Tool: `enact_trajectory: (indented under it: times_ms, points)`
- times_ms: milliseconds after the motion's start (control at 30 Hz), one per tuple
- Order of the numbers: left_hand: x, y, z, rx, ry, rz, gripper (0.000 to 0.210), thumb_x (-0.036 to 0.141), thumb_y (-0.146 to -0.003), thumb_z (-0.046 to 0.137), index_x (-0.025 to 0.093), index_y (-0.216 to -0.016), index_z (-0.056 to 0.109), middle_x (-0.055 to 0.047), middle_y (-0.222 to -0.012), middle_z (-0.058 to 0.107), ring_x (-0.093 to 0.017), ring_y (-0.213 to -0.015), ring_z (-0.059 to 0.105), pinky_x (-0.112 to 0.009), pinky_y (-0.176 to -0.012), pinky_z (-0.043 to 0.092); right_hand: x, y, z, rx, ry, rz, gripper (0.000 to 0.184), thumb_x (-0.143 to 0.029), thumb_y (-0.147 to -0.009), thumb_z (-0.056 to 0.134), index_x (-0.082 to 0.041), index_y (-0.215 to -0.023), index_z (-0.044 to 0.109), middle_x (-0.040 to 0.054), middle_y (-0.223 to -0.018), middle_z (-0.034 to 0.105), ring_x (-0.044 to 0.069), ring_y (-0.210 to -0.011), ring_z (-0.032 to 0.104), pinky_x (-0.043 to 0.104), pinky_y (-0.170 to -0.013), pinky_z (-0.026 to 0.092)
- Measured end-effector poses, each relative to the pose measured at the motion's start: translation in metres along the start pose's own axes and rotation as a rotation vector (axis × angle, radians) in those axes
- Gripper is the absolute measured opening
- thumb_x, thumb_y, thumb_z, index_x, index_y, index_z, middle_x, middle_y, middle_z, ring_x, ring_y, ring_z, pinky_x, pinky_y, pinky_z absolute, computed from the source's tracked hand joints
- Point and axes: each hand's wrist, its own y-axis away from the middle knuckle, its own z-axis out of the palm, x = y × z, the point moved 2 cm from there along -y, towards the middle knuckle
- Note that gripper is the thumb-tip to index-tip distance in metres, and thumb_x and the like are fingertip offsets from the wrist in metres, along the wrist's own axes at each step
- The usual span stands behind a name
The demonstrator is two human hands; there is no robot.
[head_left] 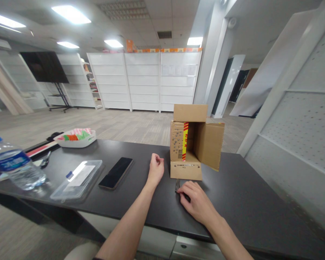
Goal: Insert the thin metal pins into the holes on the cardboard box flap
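Observation:
My left hand (156, 168) is raised slightly left of the cardboard box, its fingers curled into a pinch. Whatever may be between those fingertips is too small to make out. Low in front of the box, my right hand (195, 200) is palm-down with bent fingers, thumb and index tips against a small bunch of thin metal pins (177, 185), perhaps nails or screws. The cardboard box (185, 169) stands with its opening toward me and its flaps spread. Grey dots, holes or metal heads, mark its left flap, and a row of dots runs along the lower flap.
To the left lie a black phone (116, 173) and a clear plastic case (78, 178). A water bottle (16, 166) stands farther left. A white basket (78, 142) with colourful packets sits near the far edge of the dark table (241, 195). A perforated panel (300, 119) borders the right.

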Motion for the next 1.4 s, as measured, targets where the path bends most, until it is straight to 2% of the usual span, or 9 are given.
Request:
enact_trajectory:
  times_ms: [700,1400]
  points:
    - [0.0056,0.0014,-0.0009,-0.004,0.023,-0.017,0.017,0.02,-0.081,0.051,0.021,-0.077,0.034,0.005,-0.07,0.037,-0.009,-0.063,0.038,-0.021,-0.064,0.032,0.0029,0.0004,0.0016,-0.034,-0.005,0.046,0.017,-0.009,-0.086,0.051,-0.022,-0.089,0.061,0.0027,-0.089,0.063,0.019,-0.086,0.056,0.034,-0.077,0.041]
    - [-0.001,0.0004,-0.0002,-0.004,0.012,0.002,0.016,0.021,-0.083,0.05,0.02,-0.078,0.035,0.005,-0.071,0.037,-0.008,-0.062,0.036,-0.021,-0.062,0.032,0.0005,-0.0016,-0.0013,-0.034,-0.02,0.104,0.015,-0.01,-0.086,0.049,-0.022,-0.089,0.058,0.0034,-0.093,0.063,0.02,-0.089,0.055,0.034,-0.079,0.041]
